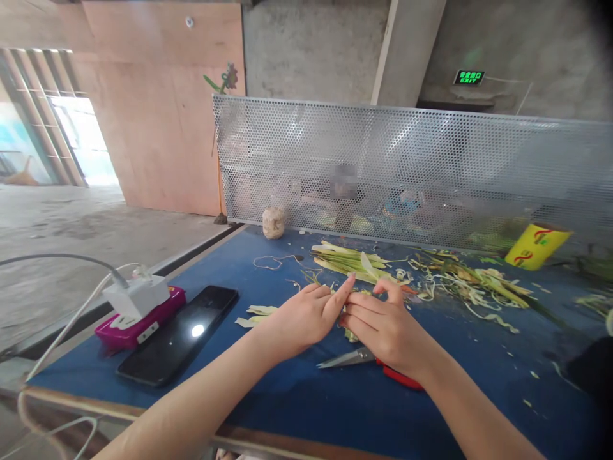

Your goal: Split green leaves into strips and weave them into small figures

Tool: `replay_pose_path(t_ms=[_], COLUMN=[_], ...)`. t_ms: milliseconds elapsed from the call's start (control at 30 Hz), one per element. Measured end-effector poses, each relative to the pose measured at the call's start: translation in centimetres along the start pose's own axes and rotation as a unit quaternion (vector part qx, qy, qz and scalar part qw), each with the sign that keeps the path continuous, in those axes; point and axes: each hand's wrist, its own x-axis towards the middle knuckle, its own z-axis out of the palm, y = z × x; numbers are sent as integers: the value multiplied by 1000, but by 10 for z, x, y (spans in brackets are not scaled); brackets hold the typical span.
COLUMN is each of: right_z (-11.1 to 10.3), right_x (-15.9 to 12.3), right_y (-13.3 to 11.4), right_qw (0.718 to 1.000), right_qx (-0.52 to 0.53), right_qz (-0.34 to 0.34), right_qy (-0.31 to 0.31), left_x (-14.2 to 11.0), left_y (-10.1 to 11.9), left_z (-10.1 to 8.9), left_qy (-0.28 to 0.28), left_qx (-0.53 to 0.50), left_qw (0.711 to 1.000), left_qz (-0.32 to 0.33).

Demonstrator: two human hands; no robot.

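My left hand and my right hand meet above the middle of the blue table, fingertips touching. Both have fingers curled and pressed together; whatever they pinch is hidden between them. Some yellow-green plant material shows just beneath the fingers. Scissors with red handles lie partly under my right hand. Just beyond the hands is a bundle of pale green leaf strips, one pale strip tilting up from it. More flat pale strips lie left of my left wrist.
At left lie a black phone and a magenta power strip with a white charger and cables. Shredded plant scraps, a yellow can-like container and a whitish roll stand near the perforated metal screen. People sit behind it.
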Motion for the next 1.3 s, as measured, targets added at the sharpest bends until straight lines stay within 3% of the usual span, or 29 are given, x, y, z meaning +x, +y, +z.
replay_pose_path(t_ms=[200,400,500,633,800,967,1167,1300], right_z=[1,10,16,21,22,19,15,6], right_x=[2,2,0,-2,-1,2,3,0], right_y=[2,9,12,11,7,5,8,16], right_qw=[997,965,943,941,936,922,852,742], right_qx=[56,154,174,160,170,178,322,474], right_qz=[45,210,284,298,304,341,411,470], right_qy=[6,14,-1,-9,46,54,35,-61], left_x=[-2,-5,-5,-4,-3,-5,-6,-6], left_y=[0,-8,-8,-3,2,3,2,1], left_z=[1,7,11,13,11,13,13,10], left_qy=[17,108,116,113,96,91,106,109], left_qx=[-2,-29,-81,-156,-196,-240,-262,-230], left_qw=[1000,993,987,976,967,952,942,959], left_qz=[-1,-43,-74,-98,-132,-168,-183,-127])
